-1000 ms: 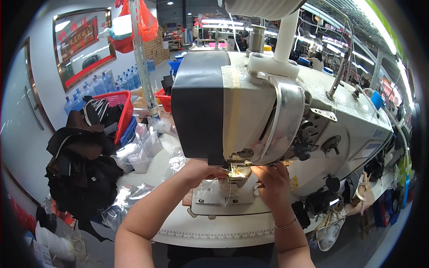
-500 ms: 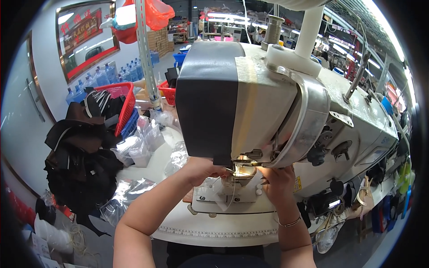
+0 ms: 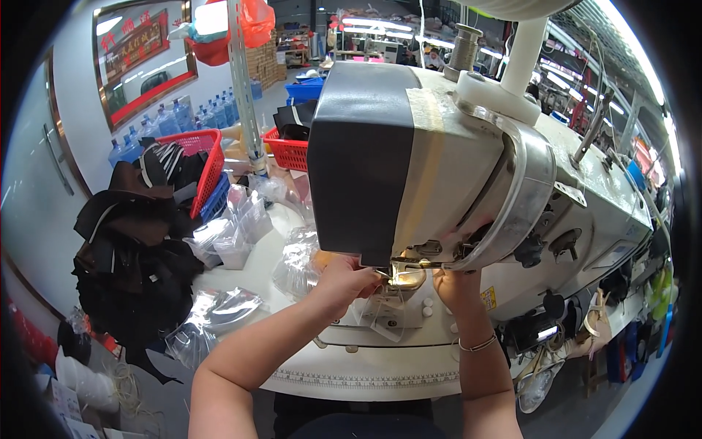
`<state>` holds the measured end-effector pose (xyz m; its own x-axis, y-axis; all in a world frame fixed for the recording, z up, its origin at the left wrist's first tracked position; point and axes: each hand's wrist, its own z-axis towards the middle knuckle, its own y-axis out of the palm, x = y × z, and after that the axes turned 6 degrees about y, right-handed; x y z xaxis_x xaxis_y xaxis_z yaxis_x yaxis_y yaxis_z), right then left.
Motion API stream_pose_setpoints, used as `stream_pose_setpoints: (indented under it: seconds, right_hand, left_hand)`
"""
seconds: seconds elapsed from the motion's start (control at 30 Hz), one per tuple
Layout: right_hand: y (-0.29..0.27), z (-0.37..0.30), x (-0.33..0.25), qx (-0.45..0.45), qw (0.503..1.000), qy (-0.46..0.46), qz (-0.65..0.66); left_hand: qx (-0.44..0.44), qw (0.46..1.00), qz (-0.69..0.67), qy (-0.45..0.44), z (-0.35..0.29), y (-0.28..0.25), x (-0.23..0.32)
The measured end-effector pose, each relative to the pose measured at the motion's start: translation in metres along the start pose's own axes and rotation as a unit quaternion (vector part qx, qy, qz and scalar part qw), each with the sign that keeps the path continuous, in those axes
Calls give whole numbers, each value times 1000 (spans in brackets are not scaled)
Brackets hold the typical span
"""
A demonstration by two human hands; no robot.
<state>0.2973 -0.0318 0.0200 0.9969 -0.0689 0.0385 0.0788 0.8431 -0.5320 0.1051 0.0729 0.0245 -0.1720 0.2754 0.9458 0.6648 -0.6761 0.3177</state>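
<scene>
A sewing machine with a dark front cover (image 3: 362, 157) stands before me, its lit needle area (image 3: 406, 274) low under the head. Left of the needle, my left hand (image 3: 347, 284) has its thumb and fingers pinched together. What lies between them is too small to make out. Below those fingertips, a clear plastic piece (image 3: 380, 316) hangs over the machine's bed. My right hand (image 3: 457, 287) reaches up on the right side of the needle area. The machine hides its fingertips, so its grip does not show.
Crumpled clear plastic (image 3: 298, 263) lies left of my hand on the white table (image 3: 351, 366), which has a ruler edge. Black material (image 3: 139, 271) is heaped at the left beside a red basket (image 3: 212, 168). A thread spool (image 3: 465, 50) stands on top.
The machine sits slightly further right in view. My right hand's fingers have gone higher behind the machine head; they showed beside the needle area before. My left hand stays pinched near the needle.
</scene>
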Motion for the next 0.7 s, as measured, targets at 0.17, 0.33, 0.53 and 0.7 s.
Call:
stream_pose_setpoints:
  seconds: [0.17, 0.33, 0.53, 0.7]
  right_hand:
    - [15, 3, 6, 3, 999, 25, 44]
    - [16, 5, 5, 32, 994, 14, 101]
    - [-6, -49, -12, 42, 963, 204, 170]
    - [-15, -86, -44, -90, 649, 490, 575]
  left_hand:
    - [10, 1000, -19, -8, -7, 5, -1]
    - [-34, 996, 15, -86, 2, -3, 20]
    - [-14, 995, 0, -101, 0, -5, 7]
    - [5, 997, -50, -56, -10, 6, 0]
